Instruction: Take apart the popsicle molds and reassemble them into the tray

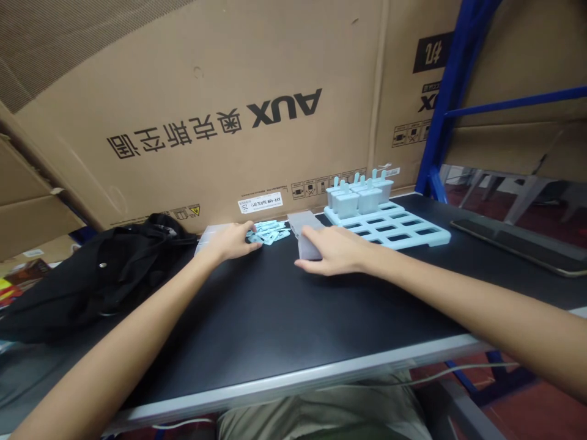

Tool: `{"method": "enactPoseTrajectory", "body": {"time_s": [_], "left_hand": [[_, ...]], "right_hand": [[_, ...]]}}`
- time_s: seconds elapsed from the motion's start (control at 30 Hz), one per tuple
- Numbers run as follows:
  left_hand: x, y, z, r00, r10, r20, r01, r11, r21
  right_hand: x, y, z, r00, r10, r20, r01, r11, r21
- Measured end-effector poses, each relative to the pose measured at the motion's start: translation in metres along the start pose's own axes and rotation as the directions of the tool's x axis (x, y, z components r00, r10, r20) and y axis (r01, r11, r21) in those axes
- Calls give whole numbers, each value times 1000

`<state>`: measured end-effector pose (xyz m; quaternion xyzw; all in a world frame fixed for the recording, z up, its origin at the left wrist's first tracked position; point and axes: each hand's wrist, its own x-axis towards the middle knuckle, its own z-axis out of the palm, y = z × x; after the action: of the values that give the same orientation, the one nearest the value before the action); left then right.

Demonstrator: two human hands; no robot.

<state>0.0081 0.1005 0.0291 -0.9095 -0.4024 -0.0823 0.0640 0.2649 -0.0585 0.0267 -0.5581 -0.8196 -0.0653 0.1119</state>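
Observation:
At the pile of light-blue popsicle sticks (270,232), my left hand (232,241) has its thumb and index finger apart at the near left edge. Partly hidden behind that hand is a translucent whitish piece (211,231). My right hand (339,249) grips a greyish translucent popsicle mould (306,221), thumb and fingers around its right side, low over the black table. Beyond the right hand lies a light-blue rack (424,235) with rectangular openings. Several filled popsicle moulds (346,205) stand upright in its back left part, sticks pointing up.
A black cloth bag (110,263) lies on the left side of the table (275,330). Large cardboard boxes (206,73) form a wall behind. A dark flat phone-like object (518,244) is at the right, near a blue metal frame (452,91).

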Motion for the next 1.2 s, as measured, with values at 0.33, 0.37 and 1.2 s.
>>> {"method": "enactPoseTrajectory", "body": {"time_s": [0.33, 0.37, 1.2], "left_hand": [[-18, 22, -2, 996, 85, -22, -82, 991, 109], [-19, 25, -2, 995, 96, -32, -91, 989, 119], [26, 53, 36, 973, 229, -32, -219, 957, 192]], "right_hand": [[120, 81, -8, 995, -94, -11, 93, 991, -101], [130, 87, -3, 996, -94, 4, 94, 988, -122], [137, 91, 19, 987, -161, -8, 156, 967, -203]]}}
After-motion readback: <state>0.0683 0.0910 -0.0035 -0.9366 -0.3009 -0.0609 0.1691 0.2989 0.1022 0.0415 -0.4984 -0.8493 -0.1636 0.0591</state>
